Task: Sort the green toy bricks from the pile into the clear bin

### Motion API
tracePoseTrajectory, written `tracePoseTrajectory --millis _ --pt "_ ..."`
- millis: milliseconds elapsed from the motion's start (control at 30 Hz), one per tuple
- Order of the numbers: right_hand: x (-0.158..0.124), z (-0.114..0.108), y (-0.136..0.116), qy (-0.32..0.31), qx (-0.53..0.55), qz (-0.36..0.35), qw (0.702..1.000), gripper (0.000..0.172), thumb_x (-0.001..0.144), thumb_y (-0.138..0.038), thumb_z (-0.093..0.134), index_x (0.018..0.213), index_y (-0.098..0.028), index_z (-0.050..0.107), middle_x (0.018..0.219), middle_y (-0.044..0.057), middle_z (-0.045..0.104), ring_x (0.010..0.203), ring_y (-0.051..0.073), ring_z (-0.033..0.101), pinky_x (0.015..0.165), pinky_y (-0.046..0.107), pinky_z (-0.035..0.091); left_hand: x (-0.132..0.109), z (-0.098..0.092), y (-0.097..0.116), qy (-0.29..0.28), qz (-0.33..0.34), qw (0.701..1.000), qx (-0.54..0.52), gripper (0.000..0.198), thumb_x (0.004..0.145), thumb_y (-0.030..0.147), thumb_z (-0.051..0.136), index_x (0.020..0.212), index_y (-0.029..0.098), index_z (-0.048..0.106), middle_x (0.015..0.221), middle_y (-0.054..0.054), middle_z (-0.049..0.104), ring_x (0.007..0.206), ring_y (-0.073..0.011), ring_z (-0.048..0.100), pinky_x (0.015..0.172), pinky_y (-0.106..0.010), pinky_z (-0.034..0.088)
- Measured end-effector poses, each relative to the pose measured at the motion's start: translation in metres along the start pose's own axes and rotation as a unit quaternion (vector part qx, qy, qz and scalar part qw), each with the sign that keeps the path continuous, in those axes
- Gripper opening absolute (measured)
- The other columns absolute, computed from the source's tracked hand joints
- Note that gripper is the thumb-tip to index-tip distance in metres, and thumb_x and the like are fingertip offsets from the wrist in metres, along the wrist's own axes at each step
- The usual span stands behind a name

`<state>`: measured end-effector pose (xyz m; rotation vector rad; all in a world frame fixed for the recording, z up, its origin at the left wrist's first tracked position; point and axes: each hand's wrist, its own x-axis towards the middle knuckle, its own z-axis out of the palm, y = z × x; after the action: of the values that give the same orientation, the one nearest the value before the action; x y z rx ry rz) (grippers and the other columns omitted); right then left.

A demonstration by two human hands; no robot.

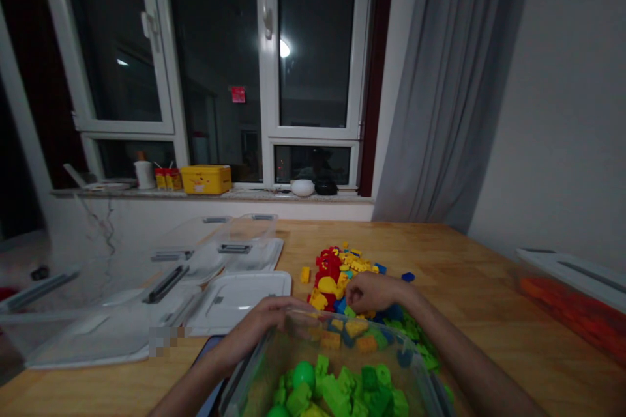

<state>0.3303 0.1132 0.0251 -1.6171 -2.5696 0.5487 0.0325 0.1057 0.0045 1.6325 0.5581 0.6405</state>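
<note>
A clear plastic storage box (415, 374) stands in front of me, with green building blocks (337, 391) inside. My left hand (276, 314) is closed over its far left rim. Beyond the box lies a loose pile of building blocks, with yellow pieces (359, 264), red pieces (328, 264) and green ones (425, 355). My right hand (369, 292) reaches into this pile, its fingers curled inward and pinched. What lies between the fingertips is hidden.
Clear boxes (88, 326) and white lids (244, 293) cover the table's left side. At the right edge stands a lidded box (577, 300) with red-orange contents. A yellow box (206, 179) sits on the windowsill. A grey curtain (440, 78) hangs behind the wooden table (479, 293).
</note>
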Motion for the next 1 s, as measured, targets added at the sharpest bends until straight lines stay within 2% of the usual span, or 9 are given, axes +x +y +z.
tracePoseTrajectory --millis 167,300,500,600,700,800,900,1000 --pt "0.002 0.003 -0.004 0.010 0.021 0.011 1.000 0.026 0.067 -0.020 0.061 0.087 -0.018 0.077 0.077 0.000 0.077 0.065 0.014 0.066 0.052 0.017 0.042 -0.001 0.003 0.005 0.009 0.003 1.000 0.015 0.054 0.060 0.011 0.045 0.106 0.017 0.074 0.110 -0.006 0.076 0.105 -0.0293 0.065 0.101 -0.043 0.042" --pt "0.001 0.001 0.000 0.007 0.035 0.004 0.999 0.027 0.067 -0.019 0.062 0.089 -0.017 0.076 0.080 0.001 0.078 0.067 0.014 0.068 0.054 0.017 0.045 0.001 0.000 -0.001 -0.002 0.010 1.000 0.008 0.054 0.063 0.012 0.046 0.108 0.017 0.073 0.113 -0.007 0.075 0.106 -0.0289 0.065 0.102 -0.044 0.041" --pt "-0.012 -0.014 0.002 0.041 0.113 -0.031 0.992 0.025 0.070 -0.019 0.063 0.091 -0.015 0.075 0.078 0.001 0.076 0.070 0.014 0.067 0.058 0.018 0.047 0.003 -0.004 -0.007 0.000 -0.004 1.000 0.000 0.054 0.061 0.013 0.046 0.107 0.017 0.074 0.108 -0.006 0.076 0.103 -0.0294 0.065 0.098 -0.043 0.044" --pt "-0.024 -0.026 -0.011 0.086 0.153 -0.059 0.983 0.022 0.073 -0.019 0.062 0.091 -0.015 0.074 0.078 0.002 0.074 0.070 0.014 0.066 0.060 0.019 0.049 0.003 -0.003 -0.004 0.001 -0.008 1.000 -0.004 0.054 0.061 0.013 0.046 0.108 0.017 0.074 0.107 -0.006 0.077 0.102 -0.0297 0.065 0.096 -0.043 0.045" --pt "-0.040 -0.037 -0.036 0.123 0.178 -0.092 0.972 0.020 0.076 -0.022 0.064 0.093 -0.016 0.073 0.082 0.002 0.074 0.074 0.015 0.066 0.065 0.020 0.051 0.003 -0.002 -0.002 0.002 0.000 1.000 0.000 0.054 0.059 0.011 0.046 0.105 0.018 0.074 0.108 -0.006 0.076 0.104 -0.0302 0.065 0.097 -0.044 0.044" --pt "-0.055 -0.041 -0.067 0.096 0.212 -0.115 0.966 0.020 0.079 -0.026 0.065 0.096 -0.018 0.072 0.082 0.002 0.073 0.072 0.014 0.067 0.065 0.020 0.052 0.002 0.000 0.001 0.001 0.004 1.000 0.012 0.054 0.060 0.012 0.046 0.105 0.017 0.074 0.109 -0.006 0.076 0.105 -0.0304 0.065 0.098 -0.044 0.044" --pt "-0.063 -0.033 -0.091 0.006 0.224 -0.131 0.966 0.023 0.082 -0.026 0.063 0.103 -0.020 0.071 0.076 -0.001 0.073 0.069 0.014 0.070 0.064 0.019 0.053 0.000 0.001 0.003 0.007 -0.001 1.000 0.022 0.054 0.062 0.013 0.046 0.108 0.017 0.074 0.110 -0.006 0.076 0.105 -0.0296 0.065 0.100 -0.044 0.042" --pt "-0.060 -0.018 -0.105 -0.052 0.172 -0.169 0.969 0.023 0.083 -0.023 0.062 0.104 -0.021 0.072 0.073 -0.001 0.075 0.075 0.015 0.073 0.070 0.019 0.053 0.000 0.001 0.004 0.010 0.002 1.000 0.028 0.053 0.064 0.013 0.046 0.109 0.017 0.073 0.110 -0.006 0.076 0.103 -0.0287 0.065 0.102 -0.043 0.041"
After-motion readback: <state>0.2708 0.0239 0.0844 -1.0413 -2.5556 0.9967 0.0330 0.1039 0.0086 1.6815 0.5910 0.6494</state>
